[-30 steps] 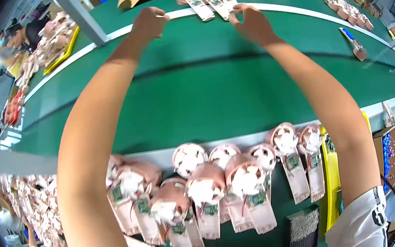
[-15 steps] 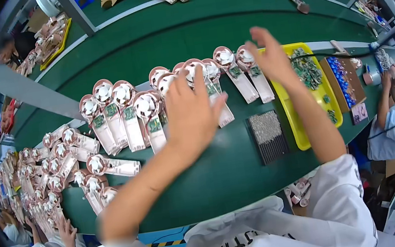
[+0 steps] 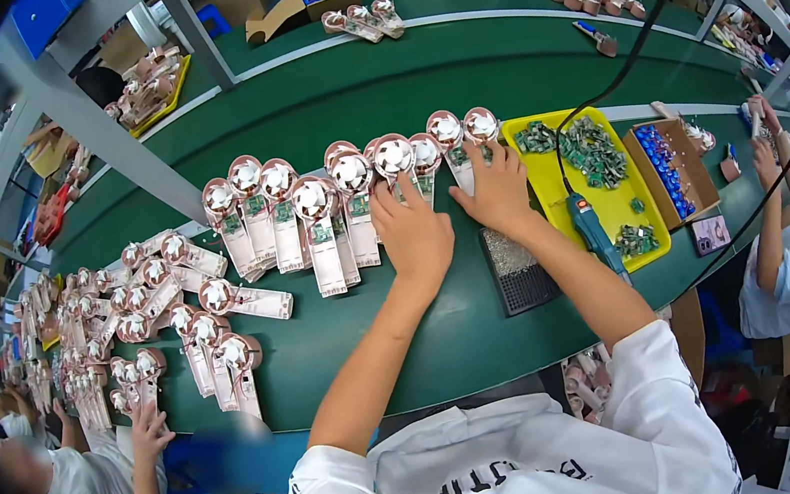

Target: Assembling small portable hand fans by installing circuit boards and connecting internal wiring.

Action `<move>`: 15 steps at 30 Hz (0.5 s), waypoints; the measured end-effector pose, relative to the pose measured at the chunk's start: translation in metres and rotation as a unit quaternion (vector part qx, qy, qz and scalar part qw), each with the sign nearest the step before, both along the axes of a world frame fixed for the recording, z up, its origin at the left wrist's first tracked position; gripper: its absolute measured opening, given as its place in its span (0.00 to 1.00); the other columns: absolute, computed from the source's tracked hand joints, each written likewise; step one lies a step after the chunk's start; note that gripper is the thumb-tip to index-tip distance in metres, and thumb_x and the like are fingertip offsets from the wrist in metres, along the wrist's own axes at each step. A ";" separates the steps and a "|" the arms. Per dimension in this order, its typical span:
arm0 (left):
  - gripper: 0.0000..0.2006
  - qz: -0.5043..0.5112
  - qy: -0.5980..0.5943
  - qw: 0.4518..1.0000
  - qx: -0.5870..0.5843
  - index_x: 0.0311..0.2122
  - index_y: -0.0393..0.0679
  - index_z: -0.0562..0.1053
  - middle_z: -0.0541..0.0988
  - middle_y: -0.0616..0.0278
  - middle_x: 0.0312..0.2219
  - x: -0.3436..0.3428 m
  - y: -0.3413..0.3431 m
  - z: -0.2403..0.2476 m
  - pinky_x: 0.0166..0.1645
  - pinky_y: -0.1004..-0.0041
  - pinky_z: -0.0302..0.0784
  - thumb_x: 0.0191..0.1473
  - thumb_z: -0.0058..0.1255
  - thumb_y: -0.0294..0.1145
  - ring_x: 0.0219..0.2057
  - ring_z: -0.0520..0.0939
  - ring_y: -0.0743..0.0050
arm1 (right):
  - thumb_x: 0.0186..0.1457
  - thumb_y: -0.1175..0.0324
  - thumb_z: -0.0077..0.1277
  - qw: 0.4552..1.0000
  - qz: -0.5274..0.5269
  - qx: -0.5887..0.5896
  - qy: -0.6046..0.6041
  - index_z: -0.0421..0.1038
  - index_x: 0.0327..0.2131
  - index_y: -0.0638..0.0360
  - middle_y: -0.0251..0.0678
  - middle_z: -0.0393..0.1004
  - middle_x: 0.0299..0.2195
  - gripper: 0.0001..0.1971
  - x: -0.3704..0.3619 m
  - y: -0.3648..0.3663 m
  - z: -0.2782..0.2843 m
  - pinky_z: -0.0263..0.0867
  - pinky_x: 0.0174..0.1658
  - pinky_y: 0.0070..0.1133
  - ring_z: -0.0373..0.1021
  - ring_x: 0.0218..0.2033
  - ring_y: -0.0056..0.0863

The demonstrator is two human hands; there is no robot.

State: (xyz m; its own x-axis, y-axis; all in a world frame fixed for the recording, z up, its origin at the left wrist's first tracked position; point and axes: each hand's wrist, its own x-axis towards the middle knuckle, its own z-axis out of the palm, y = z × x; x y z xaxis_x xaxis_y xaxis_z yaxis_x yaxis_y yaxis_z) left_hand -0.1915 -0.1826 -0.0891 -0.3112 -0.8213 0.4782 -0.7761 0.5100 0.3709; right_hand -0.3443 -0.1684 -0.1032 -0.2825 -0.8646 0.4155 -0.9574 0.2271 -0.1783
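Open half-built handheld fans, pinkish bodies with white blades and green circuit boards, stand in a row across the green bench. My left hand (image 3: 417,236) lies over the handles in the row's middle, fingers stretched toward a fan head (image 3: 392,156). To its right, my right hand (image 3: 499,194) covers the handles of the two end fans, fingertips just below a fan head (image 3: 480,124), thumb out to the left. The fingers of both hands are apart. What lies under the palms is hidden. Left of my hands, a fan (image 3: 312,200) stands slightly forward of its neighbours.
A yellow tray (image 3: 657,228) holds green circuit boards; a teal electric screwdriver (image 3: 594,231) on a cord is over it. Beside it are a black block (image 3: 528,287) with small metal pieces and a cardboard box (image 3: 701,194) of blue parts. More fans (image 3: 232,356) pile up left; co-workers sit both sides.
My right hand has come down from the air onto the end fans. My left hand has drawn back onto the middle handles. The view has shifted, and the screwdriver now shows over the tray.
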 end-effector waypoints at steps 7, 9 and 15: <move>0.31 0.009 0.006 1.000 -0.027 0.57 0.31 0.59 0.61 0.37 0.51 -0.003 0.002 -0.007 0.56 0.50 0.61 0.45 0.53 0.24 0.51 0.65 0.38 | 0.43 0.59 0.59 0.997 0.003 0.058 -0.059 0.60 0.58 0.44 0.51 0.52 0.59 0.36 0.000 -0.010 0.010 0.65 0.47 0.41 0.62 0.50 0.54; 0.31 -0.006 0.017 1.000 -0.013 0.56 0.32 0.60 0.62 0.37 0.51 -0.001 -0.001 -0.008 0.54 0.51 0.63 0.45 0.53 0.24 0.50 0.67 0.38 | 0.43 0.61 0.59 0.995 -0.006 0.081 -0.053 0.61 0.58 0.41 0.51 0.51 0.60 0.35 0.000 -0.015 0.017 0.67 0.46 0.40 0.62 0.50 0.54; 0.25 -0.035 0.050 0.998 -0.026 0.54 0.31 0.63 0.64 0.35 0.49 0.003 -0.006 -0.008 0.52 0.53 0.67 0.49 0.49 0.21 0.48 0.70 0.37 | 0.44 0.68 0.57 0.988 0.007 0.101 -0.113 0.62 0.57 0.38 0.51 0.53 0.58 0.33 -0.002 -0.023 0.020 0.72 0.42 0.38 0.66 0.46 0.54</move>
